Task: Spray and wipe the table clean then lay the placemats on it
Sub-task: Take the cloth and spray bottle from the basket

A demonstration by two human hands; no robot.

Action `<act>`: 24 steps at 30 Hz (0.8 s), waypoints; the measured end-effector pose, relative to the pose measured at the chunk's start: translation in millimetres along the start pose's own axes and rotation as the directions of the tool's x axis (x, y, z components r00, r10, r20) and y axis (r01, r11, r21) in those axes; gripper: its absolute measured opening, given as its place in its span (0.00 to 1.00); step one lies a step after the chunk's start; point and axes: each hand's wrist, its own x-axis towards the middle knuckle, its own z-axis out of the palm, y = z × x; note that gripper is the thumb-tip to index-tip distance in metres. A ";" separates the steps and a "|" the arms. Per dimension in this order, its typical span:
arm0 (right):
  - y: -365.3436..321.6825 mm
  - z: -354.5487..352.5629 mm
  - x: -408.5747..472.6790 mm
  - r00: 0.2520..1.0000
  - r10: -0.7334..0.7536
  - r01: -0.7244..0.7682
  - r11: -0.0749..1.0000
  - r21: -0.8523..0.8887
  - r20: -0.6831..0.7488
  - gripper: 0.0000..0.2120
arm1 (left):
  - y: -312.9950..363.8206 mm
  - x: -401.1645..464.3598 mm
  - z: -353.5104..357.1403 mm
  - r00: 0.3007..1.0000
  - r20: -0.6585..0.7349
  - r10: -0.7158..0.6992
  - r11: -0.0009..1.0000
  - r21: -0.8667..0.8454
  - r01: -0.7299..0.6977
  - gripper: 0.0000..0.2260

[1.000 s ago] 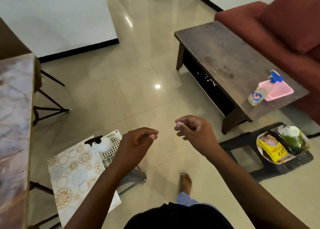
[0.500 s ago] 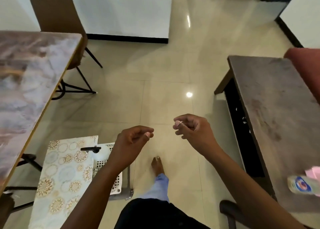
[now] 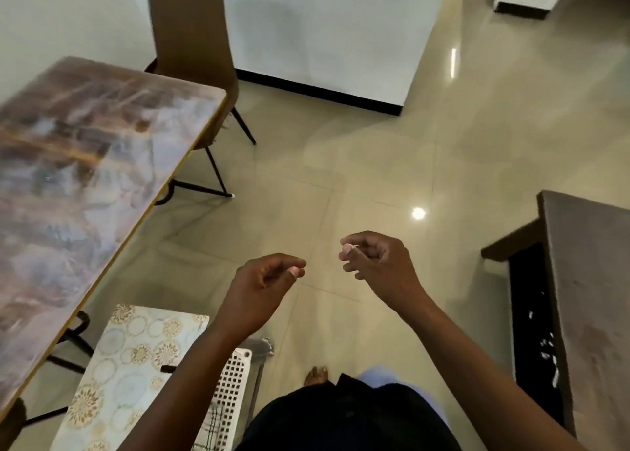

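The marble-patterned dining table point(image 3: 85, 177) fills the left side. Below its near edge, a placemat point(image 3: 129, 358) with gold and blue circles lies on top of a white perforated basket point(image 3: 235, 375). A small black tip point(image 3: 167, 368) pokes out past my left forearm; what it belongs to is hidden. My left hand point(image 3: 262, 287) hovers over the floor just right of the placemat, fingers loosely curled, holding nothing. My right hand point(image 3: 375, 263) hangs beside it at about the same height, also loosely curled with nothing in it.
A brown chair point(image 3: 194, 41) stands at the far end of the dining table. A dark wooden coffee table point(image 3: 589, 280) runs along the right edge. Glossy tiled floor point(image 3: 375, 160) lies between the two tables. My bare foot point(image 3: 316, 375) shows below.
The view has swung left: the dining table and chair now fill the left side, while the coffee table's bottle and pink cloth slid out at the right. Both hands kept their pose.
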 end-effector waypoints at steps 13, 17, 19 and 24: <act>-78.2 40.1 238.4 0.872 -0.141 0.214 0.971 -0.104 0.469 0.03 | 21.3 127.0 -35.7 0.876 -0.447 -0.182 0.980 -0.152 0.126 0.07; -93.3 60.5 291.7 0.765 -0.178 0.330 0.933 -0.141 0.619 0.03 | 21.3 152.2 -39.5 0.796 -0.545 -0.264 0.962 -0.211 0.175 0.10; -101.4 74.2 311.6 0.719 -0.177 0.369 0.916 -0.154 0.672 0.03 | 21.7 159.8 -41.8 0.754 -0.581 -0.307 0.949 -0.245 0.198 0.10; -128.3 129.1 351.2 0.604 -0.190 0.440 0.889 -0.126 0.774 0.09 | 11.8 176.6 -68.2 0.639 -0.678 -0.364 0.928 -0.318 0.191 0.10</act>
